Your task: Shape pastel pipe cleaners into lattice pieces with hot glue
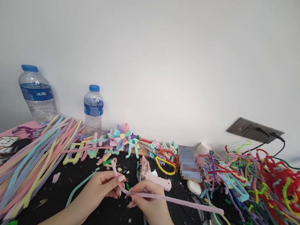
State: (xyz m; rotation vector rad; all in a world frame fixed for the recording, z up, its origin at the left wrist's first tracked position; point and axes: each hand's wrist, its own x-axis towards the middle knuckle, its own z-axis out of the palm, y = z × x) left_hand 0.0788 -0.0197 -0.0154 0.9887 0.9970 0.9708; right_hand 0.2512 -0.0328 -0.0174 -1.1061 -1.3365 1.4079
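While the left hand pinches a pale pink pipe cleaner near its curled end, the right hand grips it farther along, so both hands are closed on the same piece, near each other but apart. The pipe cleaner is held over the black counter, its curl rising past the left fingertips and its long straight part running out beyond the right hand. Just behind the right hand lies a pink hot-glue gun, with scissors with orange and yellow handles beyond it. A multicoloured pipe-cleaner flower sits farther back. Straight pastel pipe cleaners spread at the left, a bright tangled heap at the right, and two blue-capped water bottles stand by the wall.
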